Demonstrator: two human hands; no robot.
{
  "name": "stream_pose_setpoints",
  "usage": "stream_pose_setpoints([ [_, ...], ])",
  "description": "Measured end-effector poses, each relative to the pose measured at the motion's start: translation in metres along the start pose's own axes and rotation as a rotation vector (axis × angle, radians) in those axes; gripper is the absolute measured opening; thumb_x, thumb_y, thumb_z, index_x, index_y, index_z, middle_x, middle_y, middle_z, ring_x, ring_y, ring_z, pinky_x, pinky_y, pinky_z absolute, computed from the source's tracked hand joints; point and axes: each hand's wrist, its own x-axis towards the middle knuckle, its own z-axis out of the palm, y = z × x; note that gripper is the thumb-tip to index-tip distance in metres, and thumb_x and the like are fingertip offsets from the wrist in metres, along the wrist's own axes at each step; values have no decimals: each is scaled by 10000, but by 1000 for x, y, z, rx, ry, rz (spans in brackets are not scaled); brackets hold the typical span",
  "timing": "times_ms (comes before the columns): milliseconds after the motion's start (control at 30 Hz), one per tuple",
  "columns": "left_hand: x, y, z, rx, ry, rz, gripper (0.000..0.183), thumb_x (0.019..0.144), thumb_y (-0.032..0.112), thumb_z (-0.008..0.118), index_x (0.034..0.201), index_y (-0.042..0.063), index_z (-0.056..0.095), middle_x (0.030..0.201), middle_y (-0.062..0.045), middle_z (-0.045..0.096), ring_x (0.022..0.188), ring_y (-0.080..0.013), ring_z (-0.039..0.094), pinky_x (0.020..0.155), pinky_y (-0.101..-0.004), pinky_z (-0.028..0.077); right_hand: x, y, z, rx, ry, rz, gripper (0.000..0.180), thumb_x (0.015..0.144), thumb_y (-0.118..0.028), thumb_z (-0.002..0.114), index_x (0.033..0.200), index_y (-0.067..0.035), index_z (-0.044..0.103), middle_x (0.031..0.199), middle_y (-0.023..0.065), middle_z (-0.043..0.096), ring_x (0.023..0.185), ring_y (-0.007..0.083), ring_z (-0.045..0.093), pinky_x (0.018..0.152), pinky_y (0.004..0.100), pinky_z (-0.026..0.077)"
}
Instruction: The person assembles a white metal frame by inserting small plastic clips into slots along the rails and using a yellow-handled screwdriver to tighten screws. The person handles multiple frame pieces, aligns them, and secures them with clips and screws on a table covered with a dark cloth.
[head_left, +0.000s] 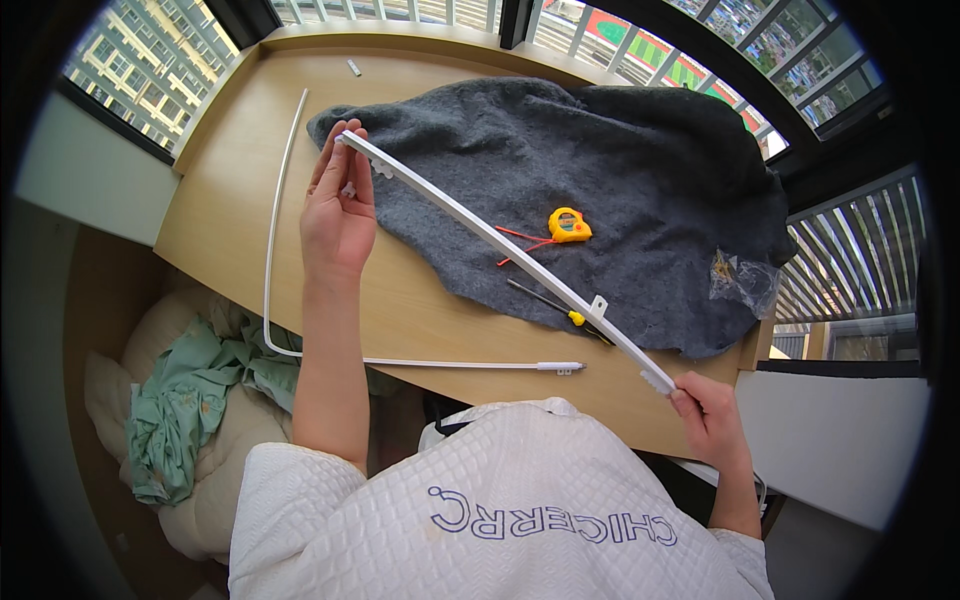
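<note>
A straight white curtain track (480, 225) is held up at a slant across the desk. My left hand (341, 195), palm upward, pinches its far left end between thumb and fingers. Against those fingers rests a small white plastic piece (349, 190). My right hand (709, 416) grips the near right end. White gliders (382, 168) hang beneath the track near the left end, and another cluster (657, 381) sits beside my right hand. A bracket with a hole (598, 307) juts from the track's edge.
A bent white rail (274, 217) lies along the desk (225, 187), passing behind my left forearm. On a dark grey cloth (465, 150) lie a yellow tape measure (570, 225), a screwdriver (576, 317) and a clear plastic bag (750, 281). A small white part (354, 68) rests near the windows.
</note>
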Motion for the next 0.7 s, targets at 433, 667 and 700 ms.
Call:
stream_pose_setpoints([
  [433,3,3,15,-200,154,-12,263,1020,14,492,1252,-26,609,1256,-147,651,1206,-206,617,1031,-272,544,2,-5,-1,-10,0,-15,41,900,-14,605,895,27,607,671,148,514,552,299,507,519,370,379],
  [667,-4,2,19,-272,112,-51,237,1010,31,525,1221,-5,625,1253,-130,656,1196,-209,624,1019,-278,554,1,-5,-2,-6,5,4,51,906,-22,606,903,29,614,672,145,520,549,287,509,515,365,378],
  [700,-6,4,21,-287,102,-68,233,1007,34,532,1217,-1,627,1251,-128,657,1195,-209,624,1013,-280,558,1,-5,-2,-1,6,10,53,907,-23,606,905,29,616,673,145,521,550,285,510,516,364,378],
])
